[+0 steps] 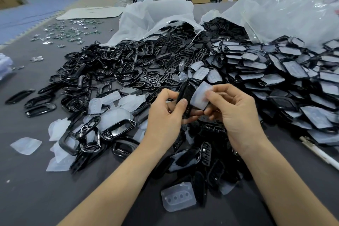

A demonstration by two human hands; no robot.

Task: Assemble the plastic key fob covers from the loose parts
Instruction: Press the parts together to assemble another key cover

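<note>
My left hand (167, 113) grips a black plastic fob shell (186, 97) upright, thumb on its front edge. My right hand (233, 110) pinches a translucent white rubber pad (200, 97) against the shell's right side. Both hands hover above a heap of black frames (117, 64) and button plates (159, 77) on the grey table (36, 189). More translucent pads (110, 104) lie loose to the left, and one pad with several holes (178, 199) lies near the front between my forearms.
A large stack of covers fitted with pads (275, 71) fills the right side. Two white plastic bags (157, 16) spill black parts at the back. Small circuit boards (73, 31) are scattered far left. A white strip (319, 152) lies at right.
</note>
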